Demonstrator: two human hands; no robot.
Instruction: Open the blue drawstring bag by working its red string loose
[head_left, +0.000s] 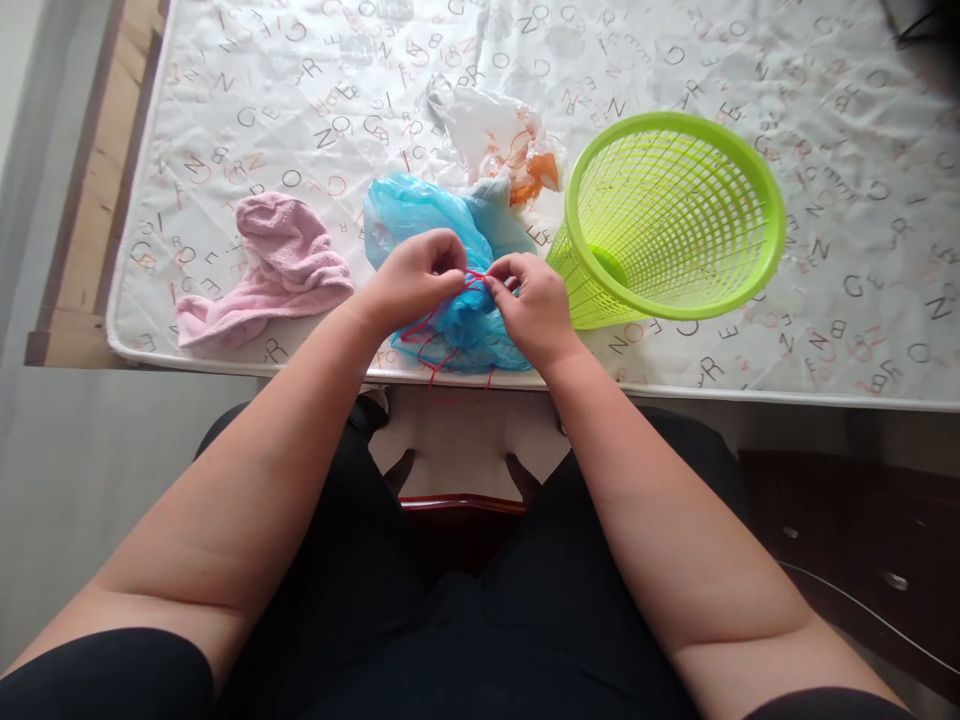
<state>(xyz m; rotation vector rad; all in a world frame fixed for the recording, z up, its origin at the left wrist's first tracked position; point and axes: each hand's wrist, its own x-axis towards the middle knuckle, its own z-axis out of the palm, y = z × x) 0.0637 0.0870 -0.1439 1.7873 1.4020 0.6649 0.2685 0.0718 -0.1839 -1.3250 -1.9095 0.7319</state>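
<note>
Both hands pinch a thin red string point(450, 340) atop a crumpled blue plastic bag point(442, 260) at mattress edge: left hand point(416, 280) & right hand point(532, 305), fingertips clamped on it. White quilted mattress cover point(825, 150) printed w/ scattered letters: G, N, Z, E, B.

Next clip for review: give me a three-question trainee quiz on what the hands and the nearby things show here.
1. True or false: both hands pinch the thin red string above the crumpled blue plastic bag.
2. Which thing lies tipped on its side to the right of the right hand?
A. the lime-green plastic mesh basket
B. the folded pink terry towel
C. the white and orange plastic bag
3. Fill in: the pink towel lies to the ____ of the left hand.

Key: 1 true; 2 A; 3 left.
</note>
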